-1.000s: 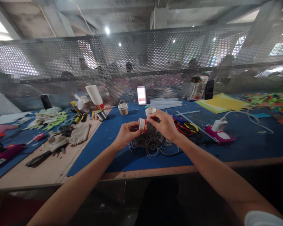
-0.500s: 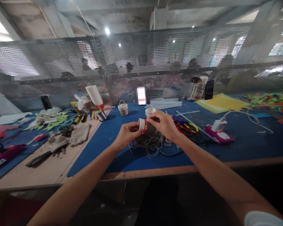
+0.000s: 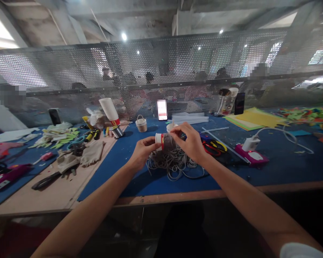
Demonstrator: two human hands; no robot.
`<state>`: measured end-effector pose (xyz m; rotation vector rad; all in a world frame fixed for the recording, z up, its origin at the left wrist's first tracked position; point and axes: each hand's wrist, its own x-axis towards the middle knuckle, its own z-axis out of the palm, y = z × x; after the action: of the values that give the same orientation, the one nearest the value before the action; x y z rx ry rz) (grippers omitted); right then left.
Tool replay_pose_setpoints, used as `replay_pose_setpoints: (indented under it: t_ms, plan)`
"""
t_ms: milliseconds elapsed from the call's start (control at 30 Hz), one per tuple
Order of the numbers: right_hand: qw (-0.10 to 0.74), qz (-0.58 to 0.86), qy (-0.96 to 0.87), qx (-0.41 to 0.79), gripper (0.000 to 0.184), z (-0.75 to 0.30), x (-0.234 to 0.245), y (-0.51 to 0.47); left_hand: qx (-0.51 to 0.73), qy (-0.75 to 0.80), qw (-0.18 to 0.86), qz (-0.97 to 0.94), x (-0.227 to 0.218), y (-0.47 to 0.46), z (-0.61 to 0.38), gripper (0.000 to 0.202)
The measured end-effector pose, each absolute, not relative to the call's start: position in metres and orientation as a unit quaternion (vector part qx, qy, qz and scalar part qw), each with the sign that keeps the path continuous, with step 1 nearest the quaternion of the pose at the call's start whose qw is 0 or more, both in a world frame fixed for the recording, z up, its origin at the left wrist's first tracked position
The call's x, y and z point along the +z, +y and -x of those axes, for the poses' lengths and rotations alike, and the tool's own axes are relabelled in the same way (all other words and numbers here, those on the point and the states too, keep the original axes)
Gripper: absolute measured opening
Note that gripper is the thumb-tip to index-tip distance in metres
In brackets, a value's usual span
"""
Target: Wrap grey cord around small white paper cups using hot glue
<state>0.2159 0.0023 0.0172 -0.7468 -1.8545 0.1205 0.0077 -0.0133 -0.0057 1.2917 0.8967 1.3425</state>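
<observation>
My left hand (image 3: 143,151) grips a small paper cup (image 3: 161,139) lying on its side, white with a red band, partly wrapped in grey cord. My right hand (image 3: 190,142) pinches the cord against the cup's wrapped part. Both hands hover just above a loose pile of grey cord (image 3: 174,164) on the blue mat (image 3: 271,165). Right behind my hands stands another small paper cup (image 3: 170,127) with a stick in it.
Scissors (image 3: 214,146) and a pink glue gun (image 3: 251,155) lie to the right. A tiny basket (image 3: 141,124), a phone (image 3: 162,109) and a stack of paper cups (image 3: 109,111) stand behind. Gloves (image 3: 93,153) and tools lie left. A perforated metal screen (image 3: 161,71) closes the back.
Both hands lifted the cup slightly and turned it; more grey cord covers the cup now and my right fingers sit further over its top.
</observation>
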Motion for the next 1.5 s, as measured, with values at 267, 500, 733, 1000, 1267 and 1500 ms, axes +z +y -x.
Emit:
replay_pose_setpoints:
  t_ms: [267,500,733,1000,1267,1500]
  plan:
    - [0.491,0.31,-0.814,-0.018,0.007,-0.21,0.01,0.001,0.58,0.351,0.501,-0.537,-0.009,-0.009,-0.007,0.029]
    - [0.528,0.355,-0.761,0.13,0.038,-0.211,0.001,0.014,0.592,0.332,0.531,-0.506,-0.009,-0.007,-0.003,0.024]
    - [0.457,0.337,-0.782,0.256,0.053,-0.208,-0.001,0.016,0.585,0.33,0.54,-0.507,-0.012,-0.005,0.0,0.024]
    - [0.471,0.338,-0.791,0.199,0.053,-0.207,-0.002,0.015,0.586,0.331,0.528,-0.517,-0.01,-0.007,-0.001,0.023]
    - [0.473,0.326,-0.797,0.183,0.053,-0.207,-0.004,0.016,0.584,0.338,0.522,-0.522,-0.009,-0.008,-0.002,0.021]
    - [0.468,0.33,-0.796,0.198,0.053,-0.207,-0.003,0.015,0.583,0.341,0.523,-0.52,-0.009,-0.009,-0.002,0.021]
